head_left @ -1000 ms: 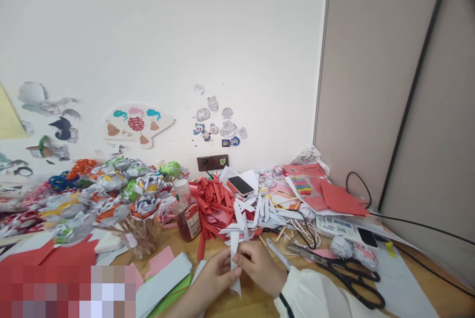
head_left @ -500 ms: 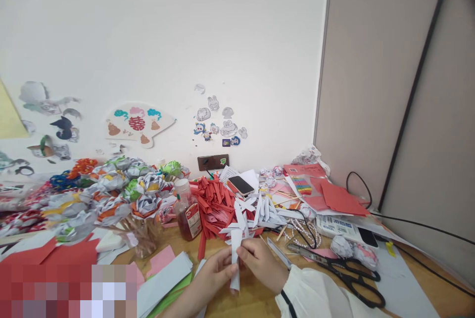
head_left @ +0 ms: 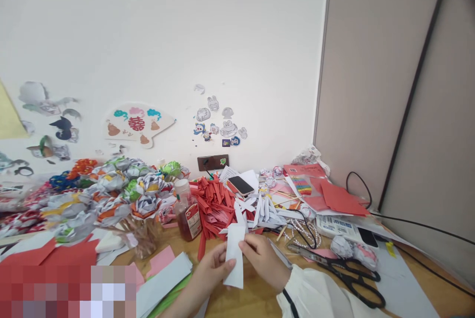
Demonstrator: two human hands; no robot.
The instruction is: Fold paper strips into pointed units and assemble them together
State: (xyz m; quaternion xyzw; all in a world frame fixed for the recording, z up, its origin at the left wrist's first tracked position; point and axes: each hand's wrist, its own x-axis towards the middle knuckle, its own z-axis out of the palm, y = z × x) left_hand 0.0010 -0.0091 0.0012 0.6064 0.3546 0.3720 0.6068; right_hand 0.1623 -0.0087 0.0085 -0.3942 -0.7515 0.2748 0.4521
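The left hand (head_left: 217,269) and right hand (head_left: 265,262) both have their fingers pinched on a white paper strip (head_left: 235,253), over the near middle of the tabletop (head_left: 256,299). Black-handled scissors (head_left: 343,266) lie to the right; a bottle (head_left: 187,220) stands farther left, beside red strips (head_left: 213,202).

The narrow rectangular paper strip (head_left: 235,252) is plain white, the heaped folded paper strips (head_left: 213,202) red, the large scissors' looped handles (head_left: 340,266) black, and the flat wooden worktop (head_left: 254,300) yellowish brown.
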